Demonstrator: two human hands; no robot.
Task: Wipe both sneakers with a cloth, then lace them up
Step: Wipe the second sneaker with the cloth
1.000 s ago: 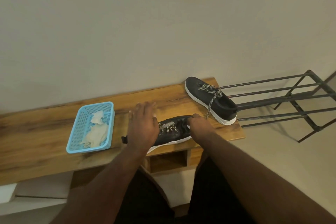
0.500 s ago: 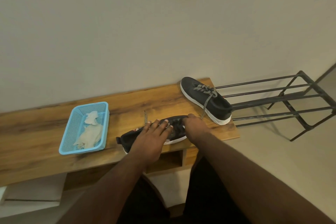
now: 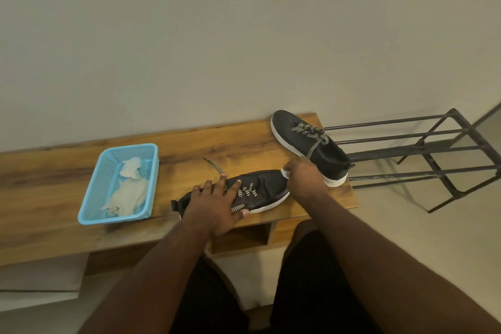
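Left hand (image 3: 217,206): my grip spread flat, fingers straight, pressing the near sneaker (image 3: 252,192) on its side at the table (image 3: 54,171) front edge. Right hand (image 3: 305,176): my grip curled at that sneaker's toe, pinching a small white cloth (image 3: 284,172). Second sneaker (image 3: 309,144): upright, laced, far right corner.

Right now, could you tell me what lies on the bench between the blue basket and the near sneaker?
Head view: only a loose lace end on bare wooden bench, between blue basket and near sneaker.
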